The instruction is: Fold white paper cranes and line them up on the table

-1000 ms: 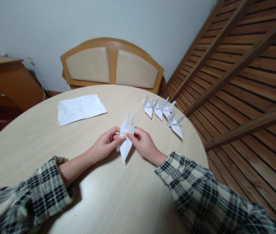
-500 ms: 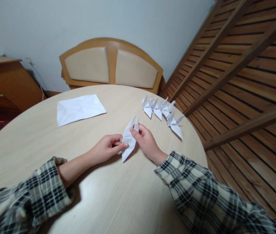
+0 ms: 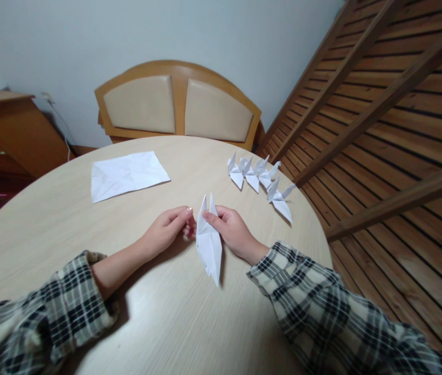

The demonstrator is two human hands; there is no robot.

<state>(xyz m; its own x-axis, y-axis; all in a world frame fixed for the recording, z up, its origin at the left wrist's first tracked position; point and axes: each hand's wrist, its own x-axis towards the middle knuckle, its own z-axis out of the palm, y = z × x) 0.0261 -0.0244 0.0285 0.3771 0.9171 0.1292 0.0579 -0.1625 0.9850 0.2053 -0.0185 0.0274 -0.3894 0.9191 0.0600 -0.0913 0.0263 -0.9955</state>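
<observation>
A folded white paper (image 3: 210, 247), long and diamond-shaped with two narrow points at its far end, is pinched in my right hand (image 3: 231, 227). The thumb lies on its upper face near the split points; the fingers behind it are partly hidden. Just left of the paper is my left hand (image 3: 172, 229), its fingers curled and thumb tip against the index finger, with nothing visible in it. A small gap seems to separate this hand from the paper's left edge.
Several finished paper cranes (image 3: 252, 174) stand at the table's right far side, one crane (image 3: 280, 200) nearer than the others. A creased white paper sheet (image 3: 129, 176) lies at the left on the round wooden table (image 3: 158, 317). Beyond is a padded headboard (image 3: 181, 99); slatted wood (image 3: 392, 130) rises at right.
My left hand has let go of the folded paper and drawn back slightly left. The paper has turned, its near point now lower and further right, while my right hand keeps hold.
</observation>
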